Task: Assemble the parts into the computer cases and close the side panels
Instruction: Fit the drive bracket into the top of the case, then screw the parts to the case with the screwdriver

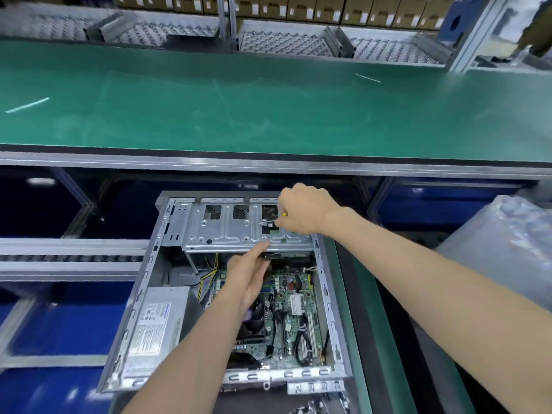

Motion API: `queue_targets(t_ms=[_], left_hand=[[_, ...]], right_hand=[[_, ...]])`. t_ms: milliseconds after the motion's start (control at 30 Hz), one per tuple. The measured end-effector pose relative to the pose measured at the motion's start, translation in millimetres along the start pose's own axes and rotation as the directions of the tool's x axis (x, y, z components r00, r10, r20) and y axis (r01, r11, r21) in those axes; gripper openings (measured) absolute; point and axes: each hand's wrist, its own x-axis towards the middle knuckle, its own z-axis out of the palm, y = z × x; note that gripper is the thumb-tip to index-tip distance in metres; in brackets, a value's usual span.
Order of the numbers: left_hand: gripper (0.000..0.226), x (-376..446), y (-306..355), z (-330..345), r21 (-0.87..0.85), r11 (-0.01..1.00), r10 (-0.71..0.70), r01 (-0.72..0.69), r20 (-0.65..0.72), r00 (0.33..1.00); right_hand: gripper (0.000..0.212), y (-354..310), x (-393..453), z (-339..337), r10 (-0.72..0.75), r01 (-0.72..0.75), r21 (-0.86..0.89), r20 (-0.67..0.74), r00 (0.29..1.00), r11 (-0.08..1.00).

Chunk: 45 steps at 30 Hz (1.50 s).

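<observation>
While the computer case (pixel 140 309) lies on its side, open face up, on a low stand below the green surface (pixel 268 115), its contents read from left to right as follows. At the near left sits the power supply (pixel 158 318), label up, with yellow and black cables (pixel 209 279) running from it toward the middle. Right of it lies the motherboard (pixel 295 309), partly hidden by the left forearm.

Across the far end of the case runs the drive cage (pixel 233 228), a metal tray whose long axis goes left to right, crosswise to the case. The left hand (pixel 249 273) reaches up from below with straight fingers, their tips touching the cage's near lower edge and a dark part (pixel 273 256) under it; whether that part is a drive or a connector I cannot tell for sure.

Further right, the right hand (pixel 301 210) comes in from the right side and is curled over the cage's top, its grip pinching a slim tool with a yellow handle (pixel 285 213) whose metal tip (pixel 265 222) points left and down at a cutout in the cage. So the work point lies just left of the right grip and above the left fingertips, and the right hand is the nearer one to it. At far right stands a heap of clear plastic wrap (pixel 504 252).
</observation>
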Motion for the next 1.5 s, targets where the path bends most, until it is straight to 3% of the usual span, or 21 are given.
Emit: queue_targets(t_ms=[133,233,367,500,667,800,867,900,933,1033,1133,1300,1500], left_hand=[[0.036,-26,1,-12,0.195,0.98,0.021,-0.029,0.044,0.999],[0.023,-45,-1,-20,0.346,0.935,0.062,-0.081,0.063,0.996],[0.013,-75,-14,-32,0.687,0.686,0.219,-0.242,0.123,0.968],[0.015,-108,-24,-39,0.767,0.436,0.322,-0.47,0.355,0.878],[0.007,-146,-40,-48,0.679,-0.015,0.406,-0.734,0.675,0.616],[0.006,-164,-67,-75,0.35,-0.318,0.354,-0.881,0.906,0.232],[0.009,-169,-86,-92,0.218,-0.418,0.261,-0.882,0.959,0.113],[0.009,-169,-95,-103,0.199,-0.429,0.217,-0.881,0.97,0.113],[0.009,-169,-104,-112,0.22,-0.416,0.169,-0.882,0.972,0.163],[0.014,-165,-126,-135,0.439,-0.363,-0.011,-0.822,0.88,0.475],[0.018,-156,-144,-142,0.56,-0.377,-0.069,-0.737,0.777,0.626],[0.023,-147,-169,-127,0.55,-0.455,-0.046,-0.7,0.771,0.635],[0.009,-141,-187,-103,0.551,-0.571,-0.04,-0.608,0.722,0.691]], right_hand=[[0.03,13,-37,43,0.128,-0.143,0.409,0.064,0.99,0.901],[0.026,10,-64,66,0.18,-0.189,0.506,0.066,0.981,0.842],[0.023,2,-101,76,0.256,-0.216,0.567,0.01,0.967,0.795],[0.016,-10,-141,80,0.326,-0.261,0.637,0.016,0.945,0.726],[0.025,-27,-200,91,0.409,-0.294,0.689,-0.004,0.913,0.663],[0.027,-39,-248,110,0.51,-0.284,0.755,-0.076,0.857,0.591],[0.028,-42,-270,121,0.555,-0.27,0.808,-0.084,0.827,0.524],[0.029,-44,-280,127,0.576,-0.258,0.835,-0.085,0.813,0.486],[0.029,-45,-290,134,0.598,-0.244,0.856,-0.091,0.797,0.456],[0.031,-50,-318,159,0.664,-0.223,0.885,-0.122,0.738,0.41],[0.032,-53,-338,192,0.737,-0.315,0.877,-0.063,0.673,0.362],[0.027,-49,-348,244,0.79,-0.534,0.785,0.095,0.606,0.315],[0.021,-39,-343,259,0.793,-0.615,0.666,0.057,0.606,0.422]])
